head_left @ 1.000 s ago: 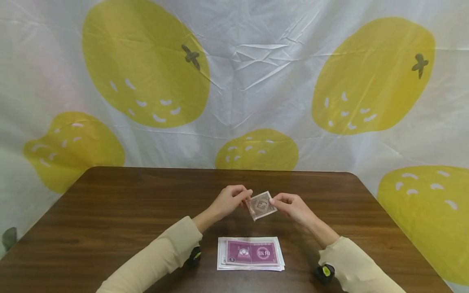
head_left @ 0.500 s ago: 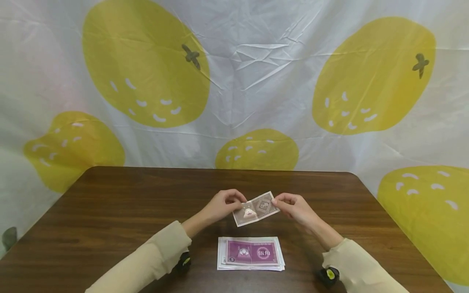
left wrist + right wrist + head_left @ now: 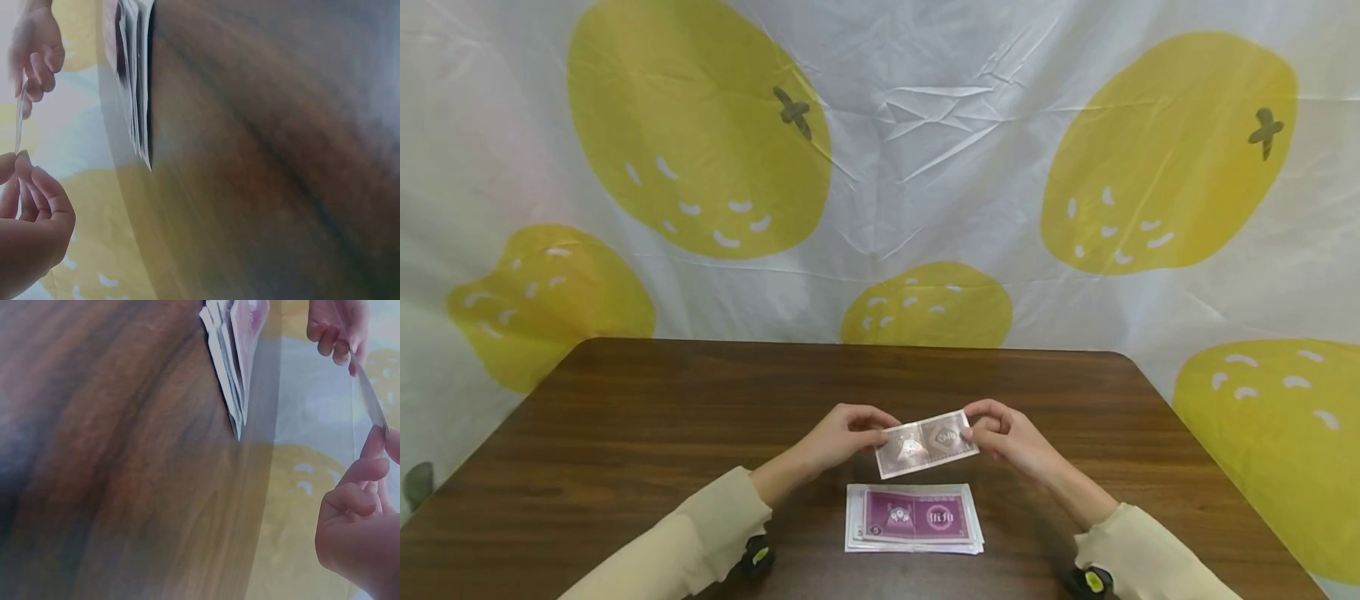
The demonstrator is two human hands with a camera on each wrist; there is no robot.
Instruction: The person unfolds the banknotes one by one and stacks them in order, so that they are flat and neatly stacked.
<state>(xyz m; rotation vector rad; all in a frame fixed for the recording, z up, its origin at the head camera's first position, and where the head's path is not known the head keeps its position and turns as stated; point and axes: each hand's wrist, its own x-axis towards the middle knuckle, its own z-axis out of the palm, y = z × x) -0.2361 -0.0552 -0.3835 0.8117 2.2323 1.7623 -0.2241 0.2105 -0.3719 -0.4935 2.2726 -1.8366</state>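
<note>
A brownish play banknote (image 3: 925,444) with a pale border and a centre crease is stretched between both hands, above the table. My left hand (image 3: 838,437) pinches its left end between thumb and fingers. The other end is pinched by my right hand (image 3: 1011,437). Edge-on in the left wrist view, the banknote (image 3: 20,122) shows as a thin strip. Just nearer to me lies a stack of paper notes (image 3: 853,525), topped by a purple play banknote (image 3: 916,515); the right wrist view shows the stack (image 3: 222,359) with its sheets slightly fanned.
The dark wood-grain table (image 3: 662,400) ends at a rounded far edge. Behind it hangs a white cloth (image 3: 925,183) printed with big yellow fruit. Both forearms in cream sleeves (image 3: 722,521) flank the stack.
The brown banknote has unfolded from a small square to its full length. My left hand moved left along it, and both hands came slightly lower, nearer the stack.
</note>
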